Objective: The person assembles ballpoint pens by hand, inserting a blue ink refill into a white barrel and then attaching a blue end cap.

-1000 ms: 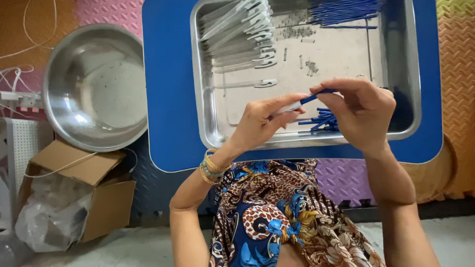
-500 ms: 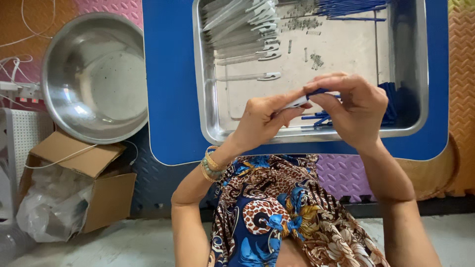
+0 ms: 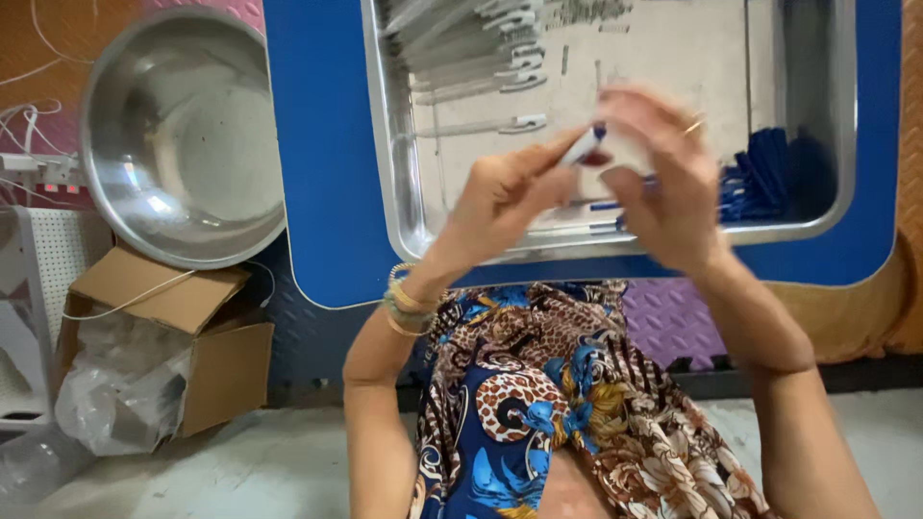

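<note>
From the head camera, looking down, the left hand (image 3: 505,197) and the right hand (image 3: 663,183) meet above the shallow rectangular stainless-steel tray (image 3: 399,207), both blurred. The left hand's thumb and fingers are pinched closed on a small slim white piece with a blue end (image 3: 586,146), which sits between the two hands over the middle of the tray. The right hand is curled, its fingertips just beside that piece at its 3 o'clock side; the blur hides whether it truly grips it, so I cannot tell. A thin ring (image 3: 694,125) shows on a right finger, and a stack of beaded and metal bangles (image 3: 409,303) circles the left wrist. Inside the tray, a row of long grey-white plastic strips with hooked ends (image 3: 471,58) lies toward 11 o'clock from the hands, and a heap of dark blue small parts (image 3: 760,183) lies at 3 o'clock, against the tray's right wall. The tray rests on a blue table top with rounded corners (image 3: 322,192). Well apart from the hands, at 9 o'clock, a large round stainless-steel bowl (image 3: 178,135) stands on the floor. At 7 o'clock, below the bowl, is an open brown cardboard box (image 3: 216,365) with crumpled clear plastic wrap (image 3: 120,394) in it. The person's patterned blue, brown and white garment (image 3: 567,404) fills the lower centre.
</note>
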